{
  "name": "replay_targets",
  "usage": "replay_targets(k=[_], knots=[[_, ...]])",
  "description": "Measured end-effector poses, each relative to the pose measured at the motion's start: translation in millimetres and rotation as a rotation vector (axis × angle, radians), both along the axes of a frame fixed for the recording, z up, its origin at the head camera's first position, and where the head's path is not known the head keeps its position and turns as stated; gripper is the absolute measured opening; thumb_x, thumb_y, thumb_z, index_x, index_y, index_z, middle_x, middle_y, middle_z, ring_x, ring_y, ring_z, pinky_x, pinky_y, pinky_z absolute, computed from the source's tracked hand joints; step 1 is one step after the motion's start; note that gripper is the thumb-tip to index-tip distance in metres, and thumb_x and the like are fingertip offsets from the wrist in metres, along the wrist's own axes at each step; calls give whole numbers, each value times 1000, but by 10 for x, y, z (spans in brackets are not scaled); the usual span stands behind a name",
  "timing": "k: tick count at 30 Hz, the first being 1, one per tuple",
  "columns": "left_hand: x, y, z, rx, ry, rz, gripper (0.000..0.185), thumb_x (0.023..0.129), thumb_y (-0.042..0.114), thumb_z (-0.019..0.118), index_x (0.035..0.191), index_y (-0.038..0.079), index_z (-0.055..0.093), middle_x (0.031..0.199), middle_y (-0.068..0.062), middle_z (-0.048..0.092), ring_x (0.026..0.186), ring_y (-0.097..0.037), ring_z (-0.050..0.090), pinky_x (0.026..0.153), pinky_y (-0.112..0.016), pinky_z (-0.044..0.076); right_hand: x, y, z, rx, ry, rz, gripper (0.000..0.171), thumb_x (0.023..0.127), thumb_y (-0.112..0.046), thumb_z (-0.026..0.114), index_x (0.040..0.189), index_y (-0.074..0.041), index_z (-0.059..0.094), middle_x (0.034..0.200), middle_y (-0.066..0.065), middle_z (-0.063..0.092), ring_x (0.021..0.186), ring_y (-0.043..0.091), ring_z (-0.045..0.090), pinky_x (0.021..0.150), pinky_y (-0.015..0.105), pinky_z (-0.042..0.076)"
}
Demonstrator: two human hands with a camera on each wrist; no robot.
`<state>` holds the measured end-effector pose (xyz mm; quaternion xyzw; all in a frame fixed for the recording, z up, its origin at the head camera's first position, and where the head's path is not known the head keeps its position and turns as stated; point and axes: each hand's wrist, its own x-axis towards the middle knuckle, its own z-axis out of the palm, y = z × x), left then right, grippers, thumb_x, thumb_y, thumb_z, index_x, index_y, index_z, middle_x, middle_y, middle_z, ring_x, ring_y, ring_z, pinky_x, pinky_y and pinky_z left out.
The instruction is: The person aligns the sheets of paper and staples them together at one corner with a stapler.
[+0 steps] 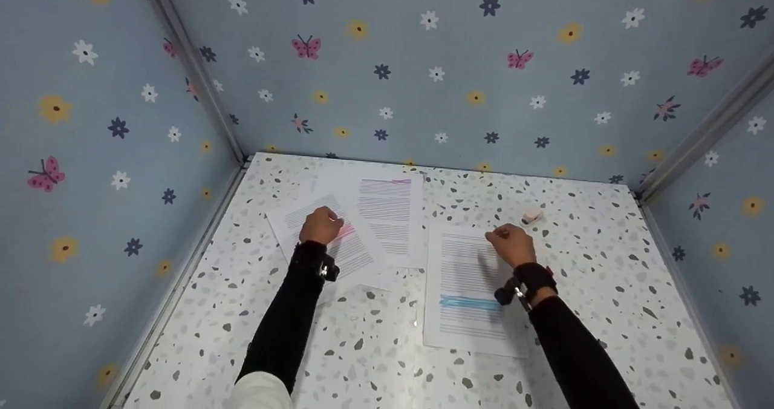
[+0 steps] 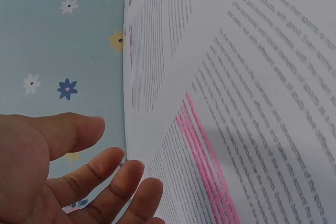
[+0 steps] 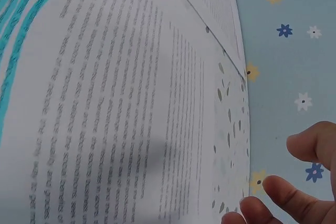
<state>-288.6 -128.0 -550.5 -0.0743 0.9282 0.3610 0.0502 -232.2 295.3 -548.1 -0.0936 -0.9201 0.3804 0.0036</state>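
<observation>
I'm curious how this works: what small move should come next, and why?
Perhaps lower the right hand and pinch the blue-marked sheet: the hand looks empty and hovers close by, while that sheet lies beside the overlapping pink-marked sheet and purple-marked sheet.

We log: left sheet, white, pink-streaked | rear sheet, white, purple-streaked | right sheet, white, blue-streaked | table, white, grey-speckled | back wall, blue, flower-and-butterfly print
</observation>
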Motion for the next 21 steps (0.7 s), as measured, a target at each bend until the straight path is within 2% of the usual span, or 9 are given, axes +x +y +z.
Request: replay_targets(k=[5, 10, 13, 17, 21], knots=[[50, -111, -1, -22, -5, 35, 28, 96, 24, 63, 112, 1, 67, 116, -21, 69, 104, -38, 66, 85, -52, 52, -66, -196, 39, -2, 45, 65, 33, 99, -30, 65, 109, 1, 69, 110, 22, 69, 97, 37, 66, 85, 51, 50], [125, -198, 1, -24, 21, 34, 30, 96, 23, 64, 113, -2, 65, 117, -24, 68, 106, -40, 65, 87, -53, 51, -109, -391, 19, -16, 56, 100, 32, 99, -31, 65, 108, 0, 69, 109, 21, 70, 96, 36, 66, 84, 51, 51], [147, -227, -26, -53, 40, -14, 36, 96, 20, 65, 121, -5, 64, 121, -25, 67, 110, -42, 63, 91, -53, 50, -112, -456, 17, -26, 42, 99, 31, 99, -31, 65, 107, -1, 69, 110, 22, 70, 95, 35, 67, 83, 51, 51], [168, -256, -106, -116, 48, -116, 45, 96, 20, 65, 134, -4, 60, 128, -24, 64, 118, -42, 60, 96, -54, 48, -116, -512, 23, -23, 23, 92, 31, 99, -30, 66, 109, -1, 69, 111, 23, 69, 95, 35, 67, 83, 50, 52], [194, -263, -184, -183, 42, -206, 50, 95, 19, 62, 138, -6, 57, 134, -26, 60, 125, -45, 54, 101, -56, 45, -130, -546, 18, -20, 23, 101, 32, 99, -31, 65, 110, -1, 69, 113, 23, 69, 97, 36, 67, 84, 51, 52]])
